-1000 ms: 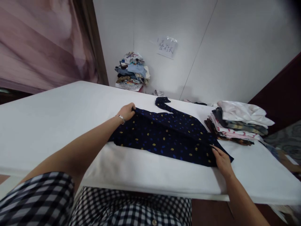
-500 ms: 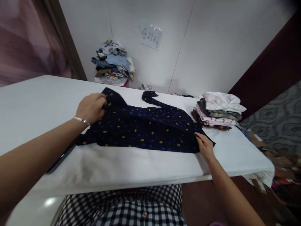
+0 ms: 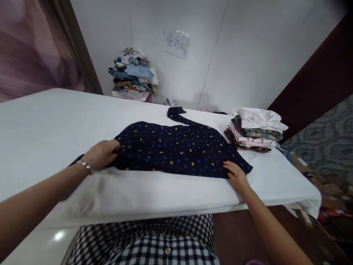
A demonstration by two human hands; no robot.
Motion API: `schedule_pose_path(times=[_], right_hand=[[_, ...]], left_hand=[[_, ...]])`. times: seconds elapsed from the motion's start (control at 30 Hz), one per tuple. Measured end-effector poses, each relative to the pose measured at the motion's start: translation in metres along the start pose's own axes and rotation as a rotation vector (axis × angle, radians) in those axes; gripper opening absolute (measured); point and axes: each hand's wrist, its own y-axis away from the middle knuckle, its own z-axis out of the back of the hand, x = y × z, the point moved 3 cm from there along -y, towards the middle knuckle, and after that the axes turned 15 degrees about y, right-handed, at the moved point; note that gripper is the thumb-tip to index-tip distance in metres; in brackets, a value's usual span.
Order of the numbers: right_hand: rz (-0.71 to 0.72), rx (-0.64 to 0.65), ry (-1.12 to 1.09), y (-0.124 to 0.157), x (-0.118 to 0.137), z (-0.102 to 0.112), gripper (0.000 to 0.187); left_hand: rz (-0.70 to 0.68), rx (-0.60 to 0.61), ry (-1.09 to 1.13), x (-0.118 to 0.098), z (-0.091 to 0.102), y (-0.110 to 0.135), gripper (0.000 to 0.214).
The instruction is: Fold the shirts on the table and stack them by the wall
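A dark navy shirt (image 3: 176,149) with yellow and blue spots lies spread across the white table, folded along its length. One sleeve reaches out toward the wall and ends in a cuff near the table's back edge. My left hand (image 3: 102,154), with a bracelet at the wrist, is closed on the shirt's left end. At the near right part of the shirt, my right hand (image 3: 237,176) rests with its fingers stretched out over the fabric; its thumb is mostly hidden. A dark, slim object is partly covered by my left forearm.
A tall heap of mixed clothes (image 3: 135,75) stands at the back left against the wall. To the right is a stack of folded garments (image 3: 256,130), white on top. A paper sign (image 3: 177,45) hangs on the wall. The tablecloth's front edge (image 3: 165,217) is close to my body.
My left hand has come down and toward me, bringing the shirt's raised left end down onto the table. My right hand has loosened from its pinch and shifted slightly left, fingers now laid on the cloth.
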Motion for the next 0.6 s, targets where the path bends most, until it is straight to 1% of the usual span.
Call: schedule_pose_path(times=[0.03,0.1,0.17,0.2,0.23,0.27,0.3,0.33,0.4,0.43,0.47,0.5,0.53,0.6], right_hand=[[-0.042,-0.024,-0.016,-0.007,0.001,0.002,0.033],[-0.135,-0.115,-0.044,-0.020,0.003,0.011,0.034],[-0.209,-0.231,-0.058,-0.030,0.007,0.022,0.037],[-0.230,-0.279,-0.056,-0.032,0.008,0.026,0.037],[-0.238,-0.307,-0.050,-0.032,0.009,0.028,0.038],[-0.230,-0.306,-0.040,-0.028,0.009,0.028,0.037],[-0.202,-0.272,-0.029,-0.023,0.009,0.026,0.036],[-0.160,-0.212,-0.018,-0.016,0.008,0.021,0.034],[-0.068,-0.071,-0.001,0.001,0.005,0.010,0.033],[-0.037,-0.018,0.010,0.009,0.004,0.004,0.035],[-0.024,0.013,0.024,0.016,0.002,0.000,0.038],[-0.025,0.026,0.041,0.020,0.000,-0.002,0.043],[-0.034,0.028,0.061,0.022,-0.002,-0.004,0.048],[-0.048,0.033,0.103,0.020,-0.004,-0.004,0.058]], left_hand=[[0.024,-0.023,-0.079,-0.008,0.006,-0.008,0.011],[-0.008,-0.091,-0.215,-0.029,0.022,-0.025,0.021],[-0.047,-0.265,-0.237,-0.050,0.039,-0.037,0.031],[-0.074,-0.338,-0.242,-0.058,0.046,-0.040,0.033],[-0.108,-0.377,-0.251,-0.062,0.049,-0.040,0.035],[-0.143,-0.365,-0.265,-0.062,0.049,-0.038,0.037],[-0.177,-0.297,-0.279,-0.058,0.044,-0.034,0.038],[-0.203,-0.182,-0.287,-0.050,0.035,-0.027,0.038],[-0.213,0.087,-0.272,-0.026,0.012,-0.009,0.038],[-0.199,0.173,-0.250,-0.013,0.002,0.002,0.038],[-0.190,0.192,-0.229,-0.002,-0.006,0.011,0.039],[-0.187,0.169,-0.204,0.006,-0.012,0.018,0.039],[-0.185,0.115,-0.178,0.012,-0.015,0.024,0.040],[-0.151,-0.001,-0.117,0.019,-0.015,0.028,0.042]])
